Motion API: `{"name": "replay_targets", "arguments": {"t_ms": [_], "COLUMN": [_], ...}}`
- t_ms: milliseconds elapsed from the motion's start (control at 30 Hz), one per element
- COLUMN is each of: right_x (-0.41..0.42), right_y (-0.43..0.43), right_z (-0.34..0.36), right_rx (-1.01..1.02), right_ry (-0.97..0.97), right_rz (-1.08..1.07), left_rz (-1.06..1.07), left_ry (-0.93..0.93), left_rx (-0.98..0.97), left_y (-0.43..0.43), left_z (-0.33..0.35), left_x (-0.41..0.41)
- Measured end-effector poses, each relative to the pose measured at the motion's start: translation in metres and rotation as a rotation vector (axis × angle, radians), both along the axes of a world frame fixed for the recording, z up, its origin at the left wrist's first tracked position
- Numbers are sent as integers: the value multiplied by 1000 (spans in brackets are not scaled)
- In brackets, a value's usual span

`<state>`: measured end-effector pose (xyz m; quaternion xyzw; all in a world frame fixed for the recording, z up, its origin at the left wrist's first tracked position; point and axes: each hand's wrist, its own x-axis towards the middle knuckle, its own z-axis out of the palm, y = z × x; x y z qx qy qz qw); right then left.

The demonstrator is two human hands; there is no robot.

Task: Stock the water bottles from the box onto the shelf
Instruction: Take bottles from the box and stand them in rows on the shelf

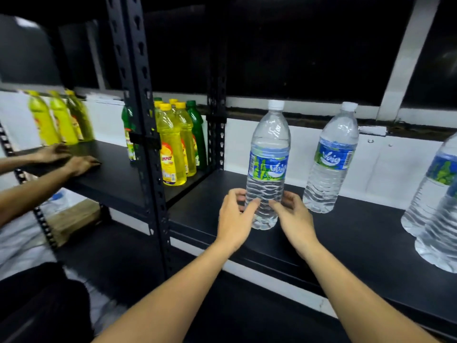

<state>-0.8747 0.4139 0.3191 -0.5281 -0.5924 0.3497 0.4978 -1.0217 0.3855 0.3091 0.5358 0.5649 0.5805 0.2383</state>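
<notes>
Water bottle stands upright on the black shelf, its ribbed lower part grasped between left hand and right hand.

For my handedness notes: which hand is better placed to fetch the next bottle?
Probably left: left hand and right hand both hold the water bottle, but the cardboard box sits lower left.
</notes>
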Motion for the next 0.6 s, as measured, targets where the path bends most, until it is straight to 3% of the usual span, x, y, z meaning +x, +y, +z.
{"name": "replay_targets", "arguments": {"t_ms": [367, 600], "right_x": [-3, -3], "right_y": [-2, 5], "right_z": [-23, -28], "right_rx": [98, 49], "right_ry": [107, 36], "right_rz": [19, 133], "left_rz": [-12, -40], "left_ry": [-76, -203], "left_rx": [-76, -80], "left_y": [19, 21], "left_z": [-11, -15], "left_x": [-1, -2]}}
